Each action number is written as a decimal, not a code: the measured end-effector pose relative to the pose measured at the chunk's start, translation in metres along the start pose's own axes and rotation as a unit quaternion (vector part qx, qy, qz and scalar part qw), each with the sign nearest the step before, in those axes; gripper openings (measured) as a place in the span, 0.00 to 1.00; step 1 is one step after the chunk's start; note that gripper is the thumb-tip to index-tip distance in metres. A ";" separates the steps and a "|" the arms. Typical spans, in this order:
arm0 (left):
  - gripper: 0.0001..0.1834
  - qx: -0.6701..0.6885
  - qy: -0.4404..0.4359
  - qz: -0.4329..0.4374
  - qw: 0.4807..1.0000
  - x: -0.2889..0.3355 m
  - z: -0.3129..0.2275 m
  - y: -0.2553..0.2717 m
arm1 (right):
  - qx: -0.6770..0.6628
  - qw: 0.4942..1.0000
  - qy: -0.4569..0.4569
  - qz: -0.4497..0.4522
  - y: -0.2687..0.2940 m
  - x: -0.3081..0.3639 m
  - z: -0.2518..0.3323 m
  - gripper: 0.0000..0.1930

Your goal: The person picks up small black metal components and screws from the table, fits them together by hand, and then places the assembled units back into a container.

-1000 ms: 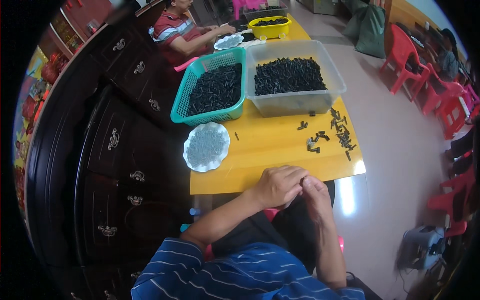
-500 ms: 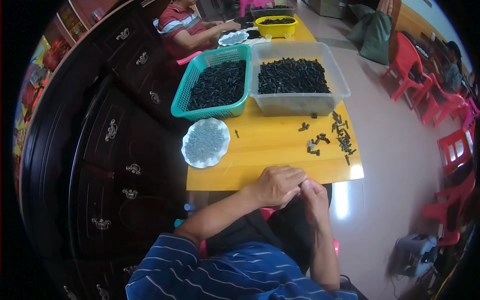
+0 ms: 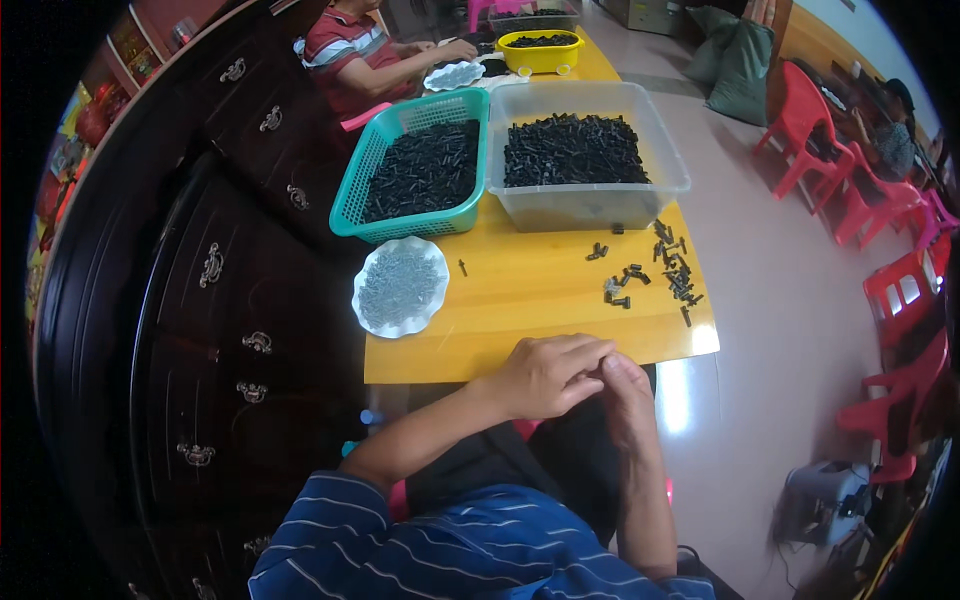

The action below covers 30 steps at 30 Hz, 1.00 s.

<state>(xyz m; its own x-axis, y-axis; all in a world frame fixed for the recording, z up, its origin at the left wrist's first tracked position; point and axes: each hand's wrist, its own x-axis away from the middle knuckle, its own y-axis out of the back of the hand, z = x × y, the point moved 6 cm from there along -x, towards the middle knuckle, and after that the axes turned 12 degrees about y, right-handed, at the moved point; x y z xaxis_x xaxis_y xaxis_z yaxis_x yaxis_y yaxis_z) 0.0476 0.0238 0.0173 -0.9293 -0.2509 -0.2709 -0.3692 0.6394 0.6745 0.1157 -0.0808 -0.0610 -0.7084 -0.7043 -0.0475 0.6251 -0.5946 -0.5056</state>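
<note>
My left hand (image 3: 548,379) and my right hand (image 3: 630,398) meet at the fingertips just over the near edge of the yellow table (image 3: 500,315). Both are closed in a pinch; whatever sits between the fingers is too small and hidden to make out. Short black tubular pieces (image 3: 679,280) lie scattered at the table's right side, with a smaller group (image 3: 620,301) beside them. To the left, a white scalloped plate (image 3: 361,308) is heaped with small clear pieces. One small dark piece (image 3: 462,267) lies alone right of the plate.
Behind stand a teal basket (image 3: 349,205) and a clear plastic bin (image 3: 560,209), both full of black pieces. Farther off, a person (image 3: 352,60) works beside a yellow tub (image 3: 540,60). Dark cabinets (image 3: 225,330) line the left; red chairs (image 3: 800,125) stand at right.
The whole view has shifted slightly, so the table and containers appear a little farther left. My hands stay pressed together, with the left fingers slightly rearranged.
</note>
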 end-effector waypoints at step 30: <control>0.09 -0.015 0.136 0.021 0.990 -0.054 0.103 -0.004 | 0.175 0.977 -0.036 0.115 -0.004 0.007 -0.018 0.10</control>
<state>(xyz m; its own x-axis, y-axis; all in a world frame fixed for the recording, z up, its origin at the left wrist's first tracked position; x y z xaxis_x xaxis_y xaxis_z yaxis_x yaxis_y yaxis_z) 0.0998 0.1095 -0.0414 -0.9089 -0.4141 -0.0491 -0.3261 0.6324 0.7026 0.1021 -0.0759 -0.0748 -0.5188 -0.8529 -0.0590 0.8481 -0.5047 -0.1614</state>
